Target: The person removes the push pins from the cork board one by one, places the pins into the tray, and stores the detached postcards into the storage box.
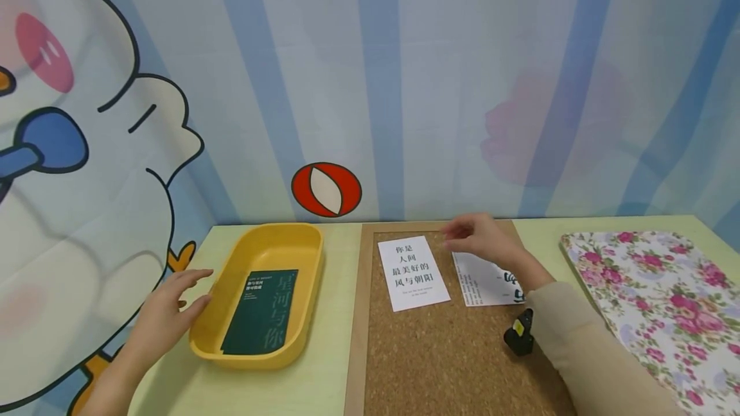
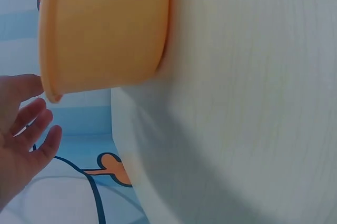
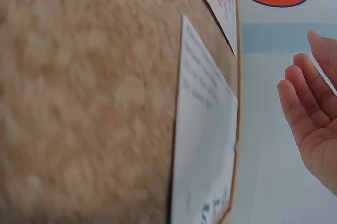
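Two printed cards are in place on the cork board [image 1: 428, 364]: the left white card [image 1: 413, 273] lies flat and bare to view, and the right white card [image 1: 476, 284], beside it, is partly covered by the arm. The two stand apart, with print running in different directions.

Outstanding, in this inspector's judgement: the dark green card [image 1: 263, 313] lies in the yellow tray [image 1: 283, 257], on the left of the desk [image 1: 329, 371], not on the board. Whether others lie beneath it cannot be told.

The right hand [image 1: 488, 239] is over the far end of the right white card; its grip is loose, thumb apart from bent fingers, with nothing held. The left hand [image 1: 167, 307] is at the tray's left rim, grip spread and without a hold; contact cannot be confirmed. Work is judged part done.
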`<state>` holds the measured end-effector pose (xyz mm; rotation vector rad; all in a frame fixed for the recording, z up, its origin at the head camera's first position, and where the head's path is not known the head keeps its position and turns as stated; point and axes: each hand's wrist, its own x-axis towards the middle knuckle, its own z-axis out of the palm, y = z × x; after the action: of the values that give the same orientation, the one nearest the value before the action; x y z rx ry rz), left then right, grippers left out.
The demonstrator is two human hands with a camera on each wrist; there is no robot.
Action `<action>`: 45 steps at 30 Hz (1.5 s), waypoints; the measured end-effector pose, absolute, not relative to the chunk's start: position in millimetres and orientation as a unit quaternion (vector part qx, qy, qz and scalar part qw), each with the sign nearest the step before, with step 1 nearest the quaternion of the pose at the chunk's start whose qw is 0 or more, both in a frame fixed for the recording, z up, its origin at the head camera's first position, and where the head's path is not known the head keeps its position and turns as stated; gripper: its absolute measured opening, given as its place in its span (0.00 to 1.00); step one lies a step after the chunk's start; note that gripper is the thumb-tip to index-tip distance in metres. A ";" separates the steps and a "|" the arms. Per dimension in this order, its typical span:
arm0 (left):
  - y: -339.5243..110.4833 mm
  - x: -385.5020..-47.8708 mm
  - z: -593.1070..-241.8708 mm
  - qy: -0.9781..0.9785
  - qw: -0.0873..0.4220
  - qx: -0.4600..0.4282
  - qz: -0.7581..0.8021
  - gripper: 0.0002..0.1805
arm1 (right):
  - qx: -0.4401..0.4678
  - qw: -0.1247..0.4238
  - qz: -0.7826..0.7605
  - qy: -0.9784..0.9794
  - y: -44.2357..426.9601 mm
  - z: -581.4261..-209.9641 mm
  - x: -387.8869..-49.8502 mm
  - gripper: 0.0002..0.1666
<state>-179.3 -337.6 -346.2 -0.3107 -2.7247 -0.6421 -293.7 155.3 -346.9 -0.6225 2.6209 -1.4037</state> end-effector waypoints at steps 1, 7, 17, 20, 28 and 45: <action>-338.1 -179.6 -346.9 -0.955 0.161 -0.104 -0.227 0.22 | -0.204 0.055 -0.466 0.859 154.4 -348.4 -294.6 0.19; -340.0 -180.3 -351.4 -0.952 0.167 -0.087 -0.241 0.21 | -0.196 0.063 -0.480 0.853 149.6 -359.4 -299.2 0.19; -340.3 -180.6 -353.3 -0.957 0.119 -0.053 -0.259 0.20 | -0.151 0.076 -0.487 0.857 136.5 -367.4 -300.4 0.21; -341.5 -182.0 -353.0 -0.959 0.096 -0.038 -0.265 0.20 | -0.107 0.087 -0.495 0.858 129.8 -367.1 -299.7 0.21; -343.8 -185.3 -346.1 -0.952 0.032 -0.017 -0.303 0.22 | -0.035 0.079 -0.497 0.863 117.1 -363.5 -296.1 0.17; -350.0 -191.9 -343.4 -0.906 -0.053 0.028 -0.419 0.27 | 0.059 0.059 -0.456 0.886 100.0 -357.0 -291.4 0.17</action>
<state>-191.9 -350.0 -343.4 0.0920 -2.9467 -1.3612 -291.4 100.0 -357.0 0.1772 2.6839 -1.3794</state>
